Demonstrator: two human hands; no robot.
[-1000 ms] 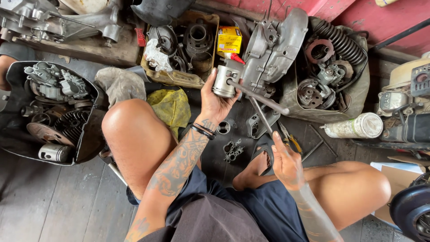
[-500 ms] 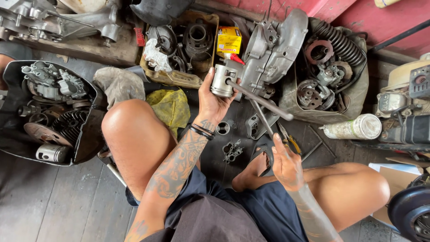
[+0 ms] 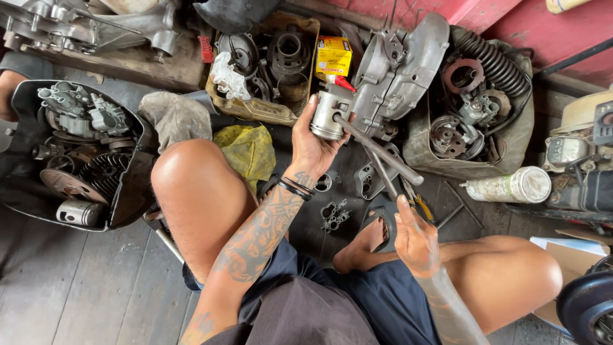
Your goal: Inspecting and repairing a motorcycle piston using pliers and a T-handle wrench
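Above the dark wooden floor [image 3: 76, 287], between our knees, our left hand [image 3: 314, 148] is clamped around a silver piston [image 3: 330, 115], held up near the grey engine casing [image 3: 399, 67]. Our right hand [image 3: 414, 237] grips a thin metal rod [image 3: 382, 171], its fingers closed on the lower end.

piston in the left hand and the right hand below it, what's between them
In the head view, a grey metal rod slants across that stretch, running from the piston in the left hand toward the right hand.
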